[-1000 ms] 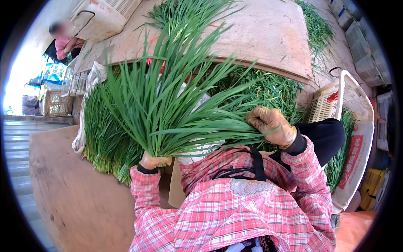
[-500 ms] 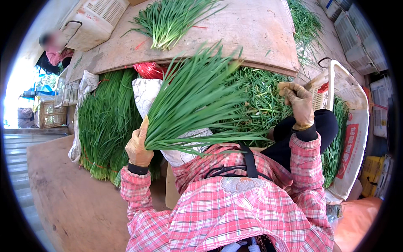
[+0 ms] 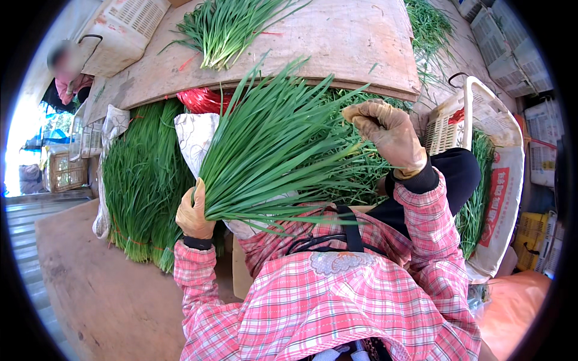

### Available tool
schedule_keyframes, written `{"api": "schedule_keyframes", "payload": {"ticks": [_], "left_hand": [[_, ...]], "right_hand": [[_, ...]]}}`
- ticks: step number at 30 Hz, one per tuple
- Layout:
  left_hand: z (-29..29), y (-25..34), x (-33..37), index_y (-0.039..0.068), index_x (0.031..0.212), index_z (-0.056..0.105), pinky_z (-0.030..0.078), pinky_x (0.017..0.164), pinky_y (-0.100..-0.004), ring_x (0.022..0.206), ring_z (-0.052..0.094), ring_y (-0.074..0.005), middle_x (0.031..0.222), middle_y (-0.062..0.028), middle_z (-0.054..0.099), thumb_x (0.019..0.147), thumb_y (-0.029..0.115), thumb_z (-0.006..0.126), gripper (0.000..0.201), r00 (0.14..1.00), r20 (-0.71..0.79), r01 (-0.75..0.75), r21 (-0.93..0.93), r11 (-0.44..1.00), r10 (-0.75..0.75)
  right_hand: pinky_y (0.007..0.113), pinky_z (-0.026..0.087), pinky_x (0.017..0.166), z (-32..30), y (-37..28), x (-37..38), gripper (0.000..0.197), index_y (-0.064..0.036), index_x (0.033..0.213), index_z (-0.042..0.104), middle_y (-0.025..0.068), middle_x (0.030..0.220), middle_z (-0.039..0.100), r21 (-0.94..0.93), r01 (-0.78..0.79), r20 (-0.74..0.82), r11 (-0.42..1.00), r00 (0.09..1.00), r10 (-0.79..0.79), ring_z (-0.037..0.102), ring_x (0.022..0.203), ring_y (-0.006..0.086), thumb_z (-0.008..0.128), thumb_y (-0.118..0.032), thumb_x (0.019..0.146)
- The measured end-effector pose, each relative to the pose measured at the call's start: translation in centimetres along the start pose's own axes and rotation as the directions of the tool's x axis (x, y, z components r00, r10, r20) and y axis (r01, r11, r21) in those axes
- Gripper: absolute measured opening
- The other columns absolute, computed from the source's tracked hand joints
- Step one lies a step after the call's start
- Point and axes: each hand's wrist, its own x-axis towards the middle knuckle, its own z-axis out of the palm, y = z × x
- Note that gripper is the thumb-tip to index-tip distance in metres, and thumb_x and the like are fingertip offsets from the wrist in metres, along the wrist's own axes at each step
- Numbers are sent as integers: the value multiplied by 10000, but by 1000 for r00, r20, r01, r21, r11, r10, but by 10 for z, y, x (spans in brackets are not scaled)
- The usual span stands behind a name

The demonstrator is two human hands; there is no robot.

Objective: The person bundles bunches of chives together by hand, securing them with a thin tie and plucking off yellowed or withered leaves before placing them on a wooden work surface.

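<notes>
A fanned bunch of long green garlic chives [image 3: 271, 150] lies across my lap, its leaf tips spread up and to the right. My left hand [image 3: 195, 213], in a thin yellowish glove, is wrapped round the bunch at its lower left end. Over the tips on the right hovers my gloved right hand [image 3: 388, 135], fingers half curled and apart from the thumb, nothing visible between them. Just below its fingers, a yellowish leaf [image 3: 346, 153] stands out among the green ones.
Tied chive bundles [image 3: 141, 180] stand at the left beside a white sack [image 3: 195, 135]. Another bunch [image 3: 226, 33] rests on the wooden board [image 3: 337, 42] ahead. Red plastic twine [image 3: 201, 100] sits under its edge. A white basket [image 3: 512, 138] stands at right. Another person [image 3: 69, 75] is at far left.
My right hand has moved left from beside the basket to the leaf tips, and its fingers have loosened. My left hand still holds the chives. The whole view has shifted slightly.
</notes>
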Motion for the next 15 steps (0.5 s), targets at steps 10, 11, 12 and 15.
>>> {"api": "schedule_keyframes", "payload": {"ticks": [10,11,12,15], "left_hand": [[0,-1,-2,131,1209,577,495,601,-351,737,597,-245,960,-74,589,729,355,696,544,1000,-1,8,6,1000,-8],[-2,1,0,128,1198,584,495,602,-350,744,596,-244,961,-72,590,727,329,703,526,1000,-12,10,-19,1000,-10],[-2,2,1,130,1193,587,494,602,-349,746,596,-244,962,-72,591,730,311,702,511,1000,-15,8,-28,1000,-9],[-3,1,1,136,1179,595,491,600,-348,749,596,-244,964,-71,592,738,254,695,468,1000,-15,2,-29,1000,-3]], "right_hand": [[340,495,688,11,-54,-10,262,-50,979,647,120,885,642,-483,537,341,692,843,-416,618,780,278,683,-220,782],[341,491,654,17,-52,-17,221,-59,921,644,107,848,638,-559,539,415,630,840,-351,619,762,266,688,-215,771],[342,487,621,24,-47,-23,184,-68,863,640,93,812,634,-626,545,480,559,833,-275,619,744,255,694,-210,760],[301,456,563,36,-35,-34,67,-78,794,625,64,732,617,-330,413,207,849,909,-361,572,621,217,669,-129,790]]}}
